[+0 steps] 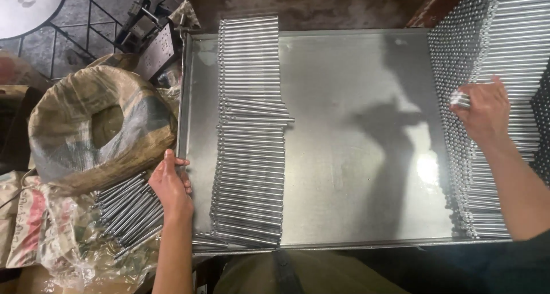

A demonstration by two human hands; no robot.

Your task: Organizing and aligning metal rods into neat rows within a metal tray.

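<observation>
Left hand [170, 185] gripping metal tray [355, 128] edge; right hand [486, 109] pinching rods [461, 99] from stacked pile [492, 48].

Your right hand [486, 112] covers the ends of the few rods [460, 100] it pinches, so you can't count them or see how far your fingers close around them. The big rod stack [504, 36] runs off the top and right edges, so its full height and length stay out of sight. Your left hand [171, 185] hides part of the tray [189, 88] rim it rests on, and its palm is turned away. The loose rods [129, 211] on the left vanish under the sack [97, 125] and plastic. Both forearms are cut off by the bottom edge
</observation>
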